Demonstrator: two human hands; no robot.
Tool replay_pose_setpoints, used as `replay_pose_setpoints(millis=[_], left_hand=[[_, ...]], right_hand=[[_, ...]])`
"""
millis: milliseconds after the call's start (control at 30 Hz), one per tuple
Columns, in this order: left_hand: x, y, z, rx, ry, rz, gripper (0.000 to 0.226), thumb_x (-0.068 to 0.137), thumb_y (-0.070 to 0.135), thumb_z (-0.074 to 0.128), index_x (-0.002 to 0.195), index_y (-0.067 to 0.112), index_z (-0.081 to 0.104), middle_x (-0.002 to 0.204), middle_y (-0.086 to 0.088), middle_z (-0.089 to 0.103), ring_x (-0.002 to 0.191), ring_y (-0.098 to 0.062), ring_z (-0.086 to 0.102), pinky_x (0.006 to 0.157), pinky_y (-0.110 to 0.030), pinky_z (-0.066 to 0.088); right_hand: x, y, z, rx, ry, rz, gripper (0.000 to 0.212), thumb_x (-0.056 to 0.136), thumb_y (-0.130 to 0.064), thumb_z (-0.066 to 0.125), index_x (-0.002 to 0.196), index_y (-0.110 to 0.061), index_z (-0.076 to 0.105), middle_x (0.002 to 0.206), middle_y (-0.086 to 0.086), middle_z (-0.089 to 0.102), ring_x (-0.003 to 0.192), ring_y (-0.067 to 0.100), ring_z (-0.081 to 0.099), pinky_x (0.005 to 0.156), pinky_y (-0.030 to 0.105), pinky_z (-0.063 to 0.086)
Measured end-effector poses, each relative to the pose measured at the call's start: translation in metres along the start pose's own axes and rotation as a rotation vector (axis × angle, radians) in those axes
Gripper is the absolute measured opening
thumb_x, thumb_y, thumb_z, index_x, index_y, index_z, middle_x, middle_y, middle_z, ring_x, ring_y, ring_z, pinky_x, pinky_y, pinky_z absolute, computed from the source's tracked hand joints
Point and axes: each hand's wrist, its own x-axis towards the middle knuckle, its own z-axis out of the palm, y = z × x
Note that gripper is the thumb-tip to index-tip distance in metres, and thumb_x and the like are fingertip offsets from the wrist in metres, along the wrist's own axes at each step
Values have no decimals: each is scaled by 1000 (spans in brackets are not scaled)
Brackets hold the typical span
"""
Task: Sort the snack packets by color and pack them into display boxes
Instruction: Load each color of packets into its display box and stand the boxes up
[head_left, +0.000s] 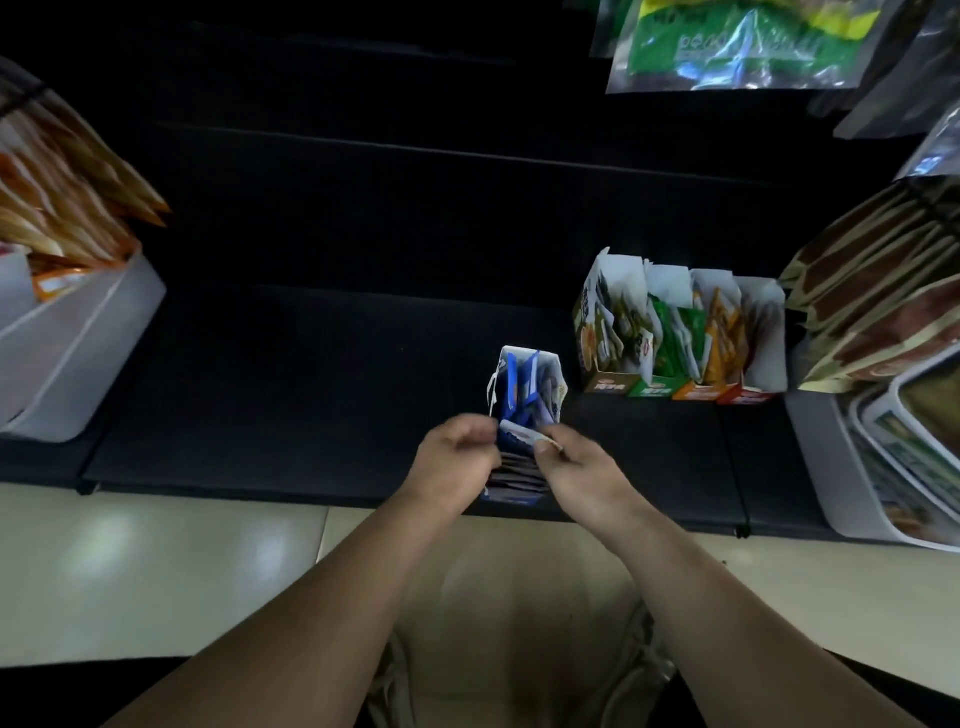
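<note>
A blue display box (524, 384) stands on the dark shelf near its front edge, with blue snack packets upright in it. Both hands meet at the box's near end. My left hand (457, 462) and my right hand (582, 467) pinch a blue and white packet (519, 434) between their fingertips, over the row of packets in the box. To the right stands a row of display boxes (680, 338) holding brown, green, orange and red packets, one color per box.
A white bin (78, 338) with orange packets sits at the left. Another white bin (831, 467) with large packs is at the right, and brown bags (872, 301) are stacked behind it. Green bags (737, 41) hang above. The shelf's front edge borders a pale tiled floor.
</note>
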Motion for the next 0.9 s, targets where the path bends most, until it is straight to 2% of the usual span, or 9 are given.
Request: replay_pose_setpoints(millis=[100,167,267,433,533,633,733,800,900], left_hand=[[4,-3,1,-23,-10,-2,37,90,-9,57,115,11,75,106,1,74,100,-11,69,83,-18,54],[6,-3,2,-21,-5,2,35,91,-10,56,112,9,76,102,0,74,93,-9,68,85,-23,56],[10,-7,3,-13,10,1,31,91,-10,56,106,8,76,96,0,74,90,-12,69,87,-29,59],[14,-10,2,16,32,22,33,88,-5,60,107,21,69,106,-2,72,101,-20,71,93,-45,60],[13,-7,3,3,-1,42,39,91,-7,57,116,20,70,111,-3,72,104,-18,70,93,-41,61],[14,-6,5,-10,30,24,30,91,-4,57,100,15,77,100,-7,76,101,-26,72,94,-43,60],[14,-8,5,17,31,18,26,91,1,59,87,17,80,89,-6,77,92,-24,72,94,-43,58],[12,-11,4,36,23,32,22,93,7,61,90,16,81,88,-2,78,91,-18,72,90,-36,57],[7,-15,5,31,15,44,19,98,16,63,94,22,81,90,8,78,86,-1,71,75,-12,53]], right_hand=[[7,5,1,-8,102,-79,14,105,-29,55,104,-36,67,95,-8,69,90,7,64,74,23,48],[9,9,0,-122,212,-220,18,100,-20,59,105,-35,68,91,-10,70,87,7,66,76,29,54],[10,14,4,-179,177,-281,32,94,-10,58,106,-36,71,93,-14,73,91,10,68,82,39,59],[14,14,4,-177,149,-243,41,98,-10,55,123,-38,72,118,-9,66,110,11,62,97,39,56],[15,12,-1,-257,188,-249,39,96,-6,53,113,-36,72,110,-6,60,101,15,60,88,44,56],[12,9,-4,-293,187,-237,34,93,-5,52,106,-32,68,107,-8,56,96,15,58,83,46,56],[10,14,-1,-233,182,-216,32,92,-7,54,104,-32,69,107,-11,59,99,13,59,89,42,55],[9,18,2,-135,143,-186,30,94,-11,56,106,-34,71,106,-13,66,101,11,63,92,39,55],[7,27,6,-132,145,-207,21,99,-19,56,105,-33,70,101,-13,69,101,12,63,91,41,55]])
